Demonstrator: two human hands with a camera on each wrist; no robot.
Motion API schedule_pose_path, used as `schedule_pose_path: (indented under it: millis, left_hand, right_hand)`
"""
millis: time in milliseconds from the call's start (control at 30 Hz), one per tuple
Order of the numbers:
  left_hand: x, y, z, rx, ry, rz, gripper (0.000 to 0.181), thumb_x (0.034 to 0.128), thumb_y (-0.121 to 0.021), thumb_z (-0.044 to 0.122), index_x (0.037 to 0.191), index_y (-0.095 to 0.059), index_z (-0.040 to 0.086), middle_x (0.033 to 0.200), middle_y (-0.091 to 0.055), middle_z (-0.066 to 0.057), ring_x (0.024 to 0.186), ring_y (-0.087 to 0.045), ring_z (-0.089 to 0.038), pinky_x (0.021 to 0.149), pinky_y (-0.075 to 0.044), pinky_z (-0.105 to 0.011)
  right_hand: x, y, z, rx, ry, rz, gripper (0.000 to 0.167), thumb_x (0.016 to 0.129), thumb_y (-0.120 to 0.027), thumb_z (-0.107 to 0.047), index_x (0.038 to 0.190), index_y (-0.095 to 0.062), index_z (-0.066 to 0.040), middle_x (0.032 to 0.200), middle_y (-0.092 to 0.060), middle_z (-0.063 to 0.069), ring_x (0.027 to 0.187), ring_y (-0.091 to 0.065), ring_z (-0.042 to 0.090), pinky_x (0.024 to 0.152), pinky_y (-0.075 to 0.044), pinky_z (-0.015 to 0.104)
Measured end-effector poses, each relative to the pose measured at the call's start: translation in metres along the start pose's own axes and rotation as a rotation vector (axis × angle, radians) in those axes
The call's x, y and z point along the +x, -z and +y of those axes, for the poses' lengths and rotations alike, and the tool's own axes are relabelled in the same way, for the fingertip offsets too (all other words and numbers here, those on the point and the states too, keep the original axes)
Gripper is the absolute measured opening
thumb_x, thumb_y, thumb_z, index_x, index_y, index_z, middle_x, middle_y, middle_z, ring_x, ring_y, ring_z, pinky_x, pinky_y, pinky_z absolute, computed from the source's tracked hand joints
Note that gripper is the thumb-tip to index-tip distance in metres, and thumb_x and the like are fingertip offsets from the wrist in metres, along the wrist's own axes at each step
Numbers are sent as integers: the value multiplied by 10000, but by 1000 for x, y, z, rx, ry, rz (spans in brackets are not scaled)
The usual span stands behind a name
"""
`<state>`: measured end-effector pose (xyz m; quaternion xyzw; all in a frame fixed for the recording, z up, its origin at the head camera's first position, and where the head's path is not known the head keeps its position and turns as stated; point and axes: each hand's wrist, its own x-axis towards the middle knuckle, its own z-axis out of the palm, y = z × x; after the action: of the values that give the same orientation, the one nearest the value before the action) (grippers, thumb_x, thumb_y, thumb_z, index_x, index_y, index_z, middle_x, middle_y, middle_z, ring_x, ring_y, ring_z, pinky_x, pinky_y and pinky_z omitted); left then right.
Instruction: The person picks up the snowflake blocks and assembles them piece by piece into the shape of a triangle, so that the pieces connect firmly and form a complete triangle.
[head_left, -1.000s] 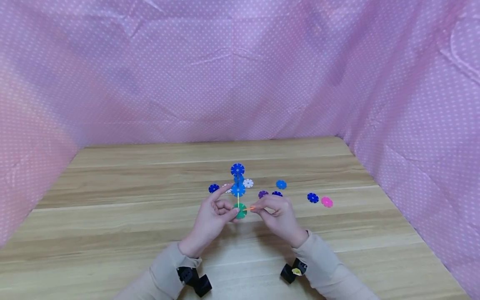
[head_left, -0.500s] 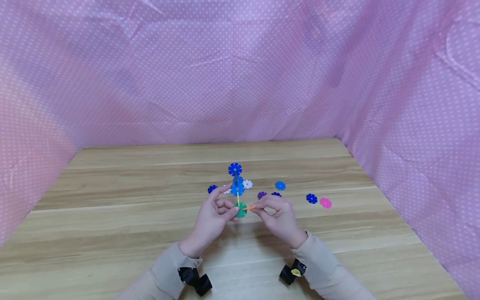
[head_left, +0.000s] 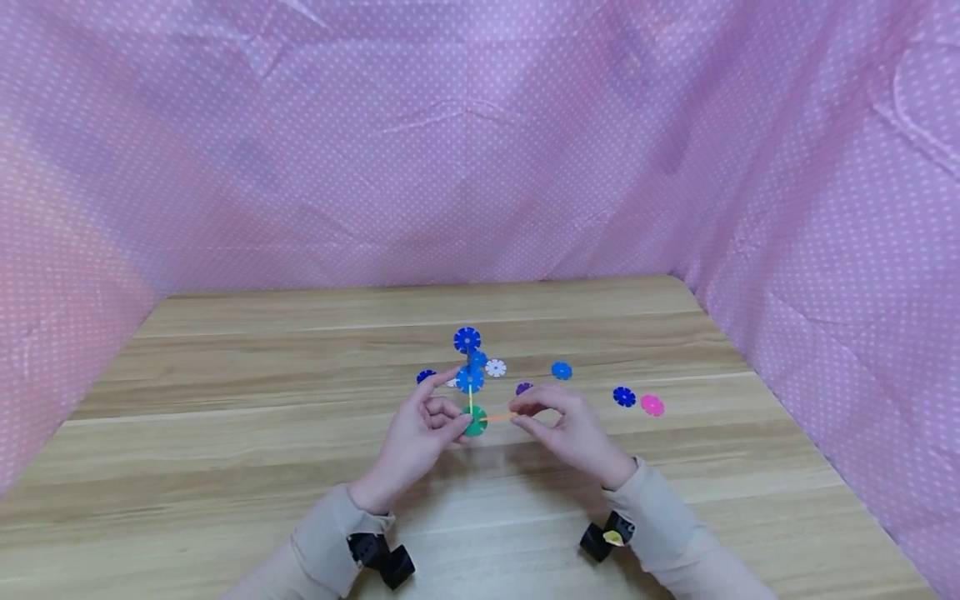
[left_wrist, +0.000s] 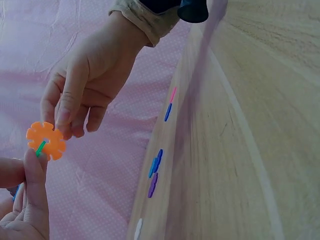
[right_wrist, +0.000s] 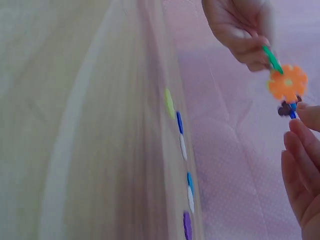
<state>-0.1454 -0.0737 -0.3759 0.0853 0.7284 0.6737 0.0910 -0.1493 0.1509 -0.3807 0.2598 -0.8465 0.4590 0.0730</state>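
My left hand (head_left: 420, 442) pinches a green notched interlocking disc (head_left: 476, 422) at its left edge. A yellow disc (head_left: 471, 398), seen edge-on, joins it to a blue disc (head_left: 469, 380), and a dark blue disc (head_left: 467, 339) tops the chain. From the green disc an orange disc (head_left: 495, 417) sticks out to the right; the left wrist view shows the orange disc (left_wrist: 37, 132) face-on, slotted with the green one (left_wrist: 41, 148). My right hand (head_left: 570, 425) has thumb and index fingertips at the orange disc's outer edge. A brown disc (right_wrist: 285, 109) partly shows behind it.
Loose discs lie on the wooden table (head_left: 300, 358) beyond the hands: white (head_left: 496, 367), purple (head_left: 524, 388), blue (head_left: 562, 370), dark blue (head_left: 624, 397) and pink (head_left: 652, 405). Another dark blue disc (head_left: 425, 377) is at the left. A pink dotted cloth (head_left: 465, 167) surrounds the table.
My right hand has shifted right, its fingertips moving out to the orange disc's edge, so more of that disc shows. The left hand and the chain have drifted slightly left.
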Motion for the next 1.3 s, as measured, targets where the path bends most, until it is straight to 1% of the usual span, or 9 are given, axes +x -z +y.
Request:
schedule_pose_path:
  millis: [67, 233, 467, 533, 667, 733, 867, 933, 1300]
  left_hand:
    - [0, 1, 0, -7, -1, 13, 631, 863, -630, -46, 1412, -393, 155, 841, -664, -131, 789, -659, -399, 704, -590, -336]
    - [1, 2, 1, -34, 0, 40, 636, 860, -630, -52, 1416, -404, 160, 848, -669, -119, 731, -672, -232, 684, -587, -288]
    - [2, 4, 2, -27, -5, 38, 628, 862, -628, -53, 1403, -418, 189, 859, -665, -120, 719, -665, -162, 688, -586, -281]
    - [2, 4, 2, -27, -8, 36, 627, 863, -625, -55, 1403, -418, 186, 861, -665, -121, 718, -664, -156, 689, -587, -286]
    - [1, 4, 2, -27, -14, 34, 624, 864, -619, -62, 1403, -416, 177, 867, -663, -128, 717, -663, -146, 693, -588, -298]
    - [1, 5, 2, -25, -16, 35, 624, 864, -617, -65, 1404, -414, 174, 869, -661, -131, 717, -662, -144, 693, -588, -296]
    - [0, 5, 3, -27, -15, 42, 626, 863, -619, -64, 1405, -411, 169, 867, -661, -127, 720, -662, -150, 687, -587, -284]
    - [0, 6, 2, -33, -10, 47, 625, 862, -620, -65, 1404, -413, 169, 865, -661, -124, 722, -663, -157, 688, -587, -288]
    - [-1, 9, 0, -33, -29, 51, 626, 860, -618, -70, 1409, -404, 140, 876, -664, -138, 718, -662, -146, 704, -589, -319]
  right_hand:
    - [-1, 9, 4, -2, -82, 12, 182, 837, -705, -68, 1018, -701, -75, 981, -702, 44, 877, -645, 124, 799, -564, 343]
    - [-6, 39, 19, 7, -251, 94, 229, 853, -692, -85, 1075, -676, -29, 1015, -698, 119, 893, -629, 98, 815, -540, 261]
    - [-16, 86, 49, -57, -347, 142, 305, 859, -674, -52, 1131, -609, 71, 1065, -643, 258, 839, -578, -57, 725, -533, 177]
    - [-21, 100, 57, -87, -381, 128, 354, 861, -672, -55, 1167, -577, 96, 1096, -621, 285, 861, -589, -21, 720, -519, 141]
    - [-31, 123, 74, -152, -452, 79, 458, 868, -678, -111, 1234, -518, 114, 1173, -578, 309, 976, -628, 238, 774, -499, 128]
    - [-36, 131, 83, -197, -491, 41, 500, 866, -687, -154, 1253, -504, 105, 1192, -569, 310, 1024, -607, 359, 801, -531, 214]
    - [-44, 141, 98, -253, -551, -54, 582, 841, -721, -234, 1257, -499, 108, 1160, -585, 314, 1046, -587, 433, 853, -536, 445]
    - [-45, 143, 102, -265, -560, -99, 605, 832, -729, -263, 1244, -503, 118, 1132, -596, 311, 1033, -589, 431, 864, -519, 491]
    - [-44, 140, 112, -256, -605, -125, 570, 814, -745, -287, 1183, -558, 104, 1062, -626, 226, 938, -595, 281, 776, -496, 320]
